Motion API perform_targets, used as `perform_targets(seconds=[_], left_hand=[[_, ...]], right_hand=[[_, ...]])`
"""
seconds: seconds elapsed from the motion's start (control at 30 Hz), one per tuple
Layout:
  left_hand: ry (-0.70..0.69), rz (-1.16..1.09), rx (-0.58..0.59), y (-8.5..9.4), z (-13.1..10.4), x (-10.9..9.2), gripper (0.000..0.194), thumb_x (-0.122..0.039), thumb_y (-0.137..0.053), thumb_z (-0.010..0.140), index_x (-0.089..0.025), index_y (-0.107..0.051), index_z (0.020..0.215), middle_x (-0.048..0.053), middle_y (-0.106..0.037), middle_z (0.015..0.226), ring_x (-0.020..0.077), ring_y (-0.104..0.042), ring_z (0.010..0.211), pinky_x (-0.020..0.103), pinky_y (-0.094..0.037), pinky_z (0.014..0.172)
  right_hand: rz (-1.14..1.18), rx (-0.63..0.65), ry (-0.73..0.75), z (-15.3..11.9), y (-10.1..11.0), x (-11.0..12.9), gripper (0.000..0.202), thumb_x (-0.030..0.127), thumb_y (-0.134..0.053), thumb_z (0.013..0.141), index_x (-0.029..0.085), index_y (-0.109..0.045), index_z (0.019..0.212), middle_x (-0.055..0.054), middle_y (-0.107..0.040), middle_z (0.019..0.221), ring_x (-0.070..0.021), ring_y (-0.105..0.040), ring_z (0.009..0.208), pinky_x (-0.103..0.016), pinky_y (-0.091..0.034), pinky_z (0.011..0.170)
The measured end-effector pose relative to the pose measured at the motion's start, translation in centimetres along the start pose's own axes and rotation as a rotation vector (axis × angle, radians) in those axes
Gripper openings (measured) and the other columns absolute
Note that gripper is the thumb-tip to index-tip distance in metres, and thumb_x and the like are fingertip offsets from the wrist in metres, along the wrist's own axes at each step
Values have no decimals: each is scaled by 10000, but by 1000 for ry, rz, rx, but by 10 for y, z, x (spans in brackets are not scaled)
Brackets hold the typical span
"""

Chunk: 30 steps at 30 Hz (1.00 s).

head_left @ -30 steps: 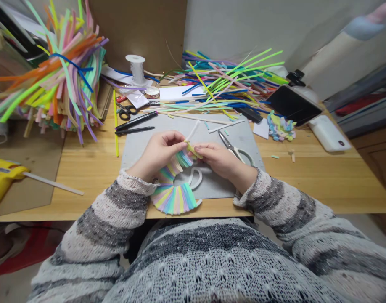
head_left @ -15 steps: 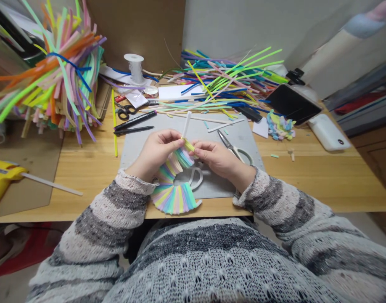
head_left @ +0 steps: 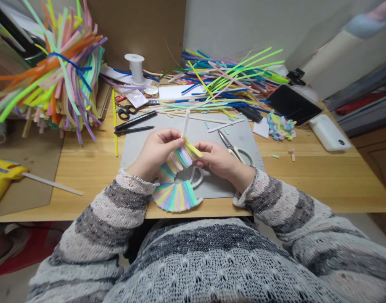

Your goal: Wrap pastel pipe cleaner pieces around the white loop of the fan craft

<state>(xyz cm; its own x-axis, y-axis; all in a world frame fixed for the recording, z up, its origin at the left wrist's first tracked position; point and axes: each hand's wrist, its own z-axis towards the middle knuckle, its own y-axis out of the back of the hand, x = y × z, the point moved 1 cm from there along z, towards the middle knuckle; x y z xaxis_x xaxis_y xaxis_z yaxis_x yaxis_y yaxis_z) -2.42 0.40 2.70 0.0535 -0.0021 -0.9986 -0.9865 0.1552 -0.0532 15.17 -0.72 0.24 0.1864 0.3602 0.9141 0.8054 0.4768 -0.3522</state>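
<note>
A curved band of pastel pipe cleaners point(head_left: 175, 197), striped yellow, pink, purple, blue and green, arcs down toward the table's front edge. My left hand point(head_left: 159, 152) pinches its upper end between thumb and fingers. From that grip a white pipe cleaner point(head_left: 186, 123) sticks up, and a white loop point(head_left: 197, 178) shows inside the arc. A yellow pipe cleaner point(head_left: 193, 148) folds over the band's top end. My right hand point(head_left: 215, 159) is closed at its lower right end, thumb and fingers together. The exact fingertip contact is partly hidden.
A grey mat point(head_left: 139, 143) lies beneath, with scissors point(head_left: 235, 148) on the right and black markers point(head_left: 134, 122) on the left. Loose pipe cleaners point(head_left: 231, 75) pile up behind. A yellow glue gun point(head_left: 6, 176) and a bundle of pipe cleaners point(head_left: 60, 71) are at left.
The yellow piece's free end now shows further out, beside my right fingers, which have shifted slightly down. The band's lower end has moved a little upward. My left hand keeps its pinch.
</note>
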Motion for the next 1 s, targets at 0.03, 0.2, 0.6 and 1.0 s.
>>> perform_targets(seconds=[0.03,0.2,0.6,1.0], left_hand=[[0,-8,0,0,0,0,209,-288,-762,603,-149,-643,703,-9,-619,677,108,-543,631,235,-455,652],[9,-51,-12,-1,1,4,220,-294,-766,607,-148,-631,701,-8,-613,675,106,-539,631,235,-456,655],[79,-51,-15,2,1,5,242,-240,-740,641,-157,-654,852,-4,-625,745,115,-548,688,242,-443,681],[143,268,-87,2,4,16,139,-284,-637,720,-146,-636,728,18,-635,703,139,-545,657,274,-427,668]], right_hand=[[-16,-1,3,0,0,0,270,337,-739,710,164,-548,789,54,-488,641,-45,-385,504,-201,-272,476],[-89,14,38,1,-2,-2,267,350,-717,730,154,-559,818,59,-476,642,-40,-370,505,-201,-260,475],[-1075,-168,180,-37,4,70,220,211,-556,801,196,-572,1020,-42,-633,918,-154,-574,747,-287,-454,650],[-1526,155,524,91,-30,130,151,115,-553,815,178,-681,863,-24,-677,925,-142,-580,895,-275,-393,802]])
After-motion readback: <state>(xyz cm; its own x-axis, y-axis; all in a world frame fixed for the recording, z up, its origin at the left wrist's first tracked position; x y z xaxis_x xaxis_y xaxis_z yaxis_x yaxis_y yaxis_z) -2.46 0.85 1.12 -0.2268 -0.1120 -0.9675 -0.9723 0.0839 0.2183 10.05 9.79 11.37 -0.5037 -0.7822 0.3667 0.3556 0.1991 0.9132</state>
